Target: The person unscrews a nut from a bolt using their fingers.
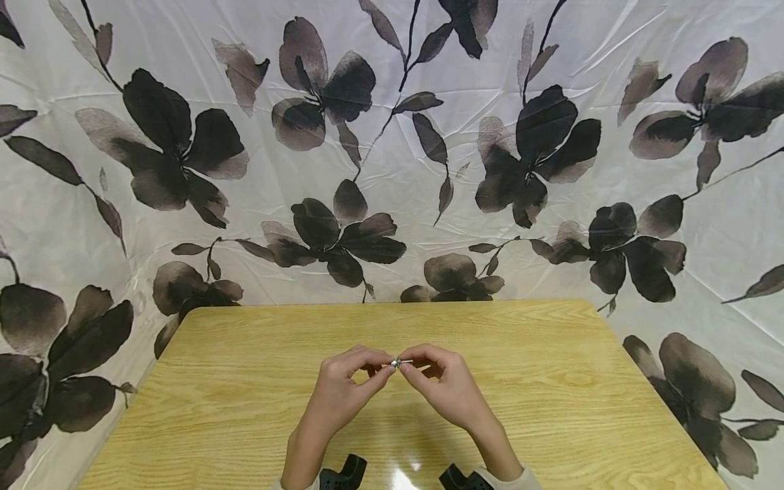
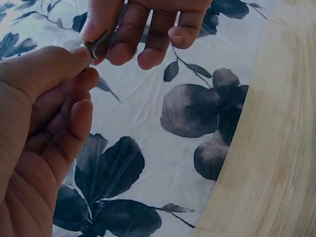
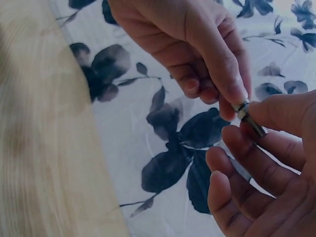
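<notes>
A small metal bolt (image 3: 259, 129) with a threaded shank is held between both hands over the table. Near the left fingertips a nut (image 3: 242, 112) sits around the bolt. My left hand (image 1: 349, 384) pinches the bolt's head end between thumb and index finger, mostly hiding that end. From the other side, my right hand (image 1: 446, 384) pinches at the nut with thumb and index finger, and the bare thread sticks out toward its palm. Both hands' other fingers are loosely curled, as the left wrist view shows for the right hand (image 2: 158, 29).
Beneath the hands lies a wood-grain table (image 1: 245, 408). A white cloth with dark flowers (image 1: 429, 170) hangs behind it and along its sides. Black wrist devices (image 1: 343, 473) sit on both wrists, by light sleeves.
</notes>
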A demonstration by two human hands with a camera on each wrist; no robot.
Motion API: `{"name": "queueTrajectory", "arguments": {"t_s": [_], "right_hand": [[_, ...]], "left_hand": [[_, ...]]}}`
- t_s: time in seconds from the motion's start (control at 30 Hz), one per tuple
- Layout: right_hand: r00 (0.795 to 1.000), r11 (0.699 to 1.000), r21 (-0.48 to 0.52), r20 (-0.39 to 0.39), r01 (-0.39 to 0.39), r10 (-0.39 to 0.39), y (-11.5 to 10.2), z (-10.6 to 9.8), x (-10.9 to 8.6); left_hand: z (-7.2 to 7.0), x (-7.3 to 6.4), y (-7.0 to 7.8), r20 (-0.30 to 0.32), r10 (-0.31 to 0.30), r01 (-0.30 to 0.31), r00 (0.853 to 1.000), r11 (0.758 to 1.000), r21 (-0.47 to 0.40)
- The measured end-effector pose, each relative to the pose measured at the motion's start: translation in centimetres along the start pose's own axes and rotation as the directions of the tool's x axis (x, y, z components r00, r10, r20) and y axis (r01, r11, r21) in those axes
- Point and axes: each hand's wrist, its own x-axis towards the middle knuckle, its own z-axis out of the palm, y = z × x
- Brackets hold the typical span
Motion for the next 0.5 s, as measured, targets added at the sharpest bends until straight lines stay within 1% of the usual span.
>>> {"name": "queueTrajectory", "arguments": {"t_s": [0.17, 0.3, 0.37, 0.43, 0.5], "right_hand": [[0.998, 0.998, 0.02, -0.005, 0.062, -0.061, -0.15, -0.04, 0.01], [0.993, 0.992, 0.045, -0.012, 0.121, -0.121, -0.19, -0.07, 0.01], [0.99, 0.989, 0.055, -0.015, 0.138, -0.137, -0.23, -0.05, 0.0], [0.991, 0.99, 0.051, -0.021, 0.132, -0.131, -0.27, -0.03, -0.02], [0.995, 0.994, 0.035, -0.033, 0.099, -0.098, -0.32, -0.02, -0.02]], "left_hand": [[-0.03, 0.02, -0.09, -0.005, 0.02, -0.02, 1.0, 1.0, 0.003], [-0.02, 0.03, -0.22, -0.014, 0.038, -0.038, 0.999, 0.999, 0.006], [0.01, 0.02, -0.31, -0.019, 0.042, -0.042, 0.999, 0.999, 0.006], [0.06, -0.01, -0.44, -0.025, 0.053, -0.053, 0.998, 0.999, 0.002], [0.1, -0.04, -0.49, -0.024, 0.055, -0.055, 0.998, 0.998, -0.003]]}}
